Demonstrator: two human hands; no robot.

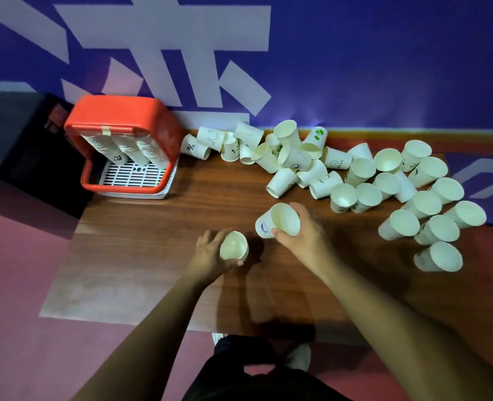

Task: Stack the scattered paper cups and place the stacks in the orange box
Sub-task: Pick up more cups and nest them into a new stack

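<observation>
My left hand (209,253) grips a white paper cup (233,246), mouth up, near the middle of the wooden table (141,241). My right hand (304,230) holds a second cup with a blue logo (277,221), tilted with its mouth toward me, just right of and above the first. The two cups are apart. Several loose white cups (355,180) lie scattered along the back and right of the table. The orange box (123,146) stands at the back left with three stacks of cups (129,151) leaning inside it.
A purple wall with white shapes (355,68) rises right behind the table. A dark object (22,146) sits left of the orange box. The floor is pink (22,328). My legs and shoes (268,366) are below the table's front edge.
</observation>
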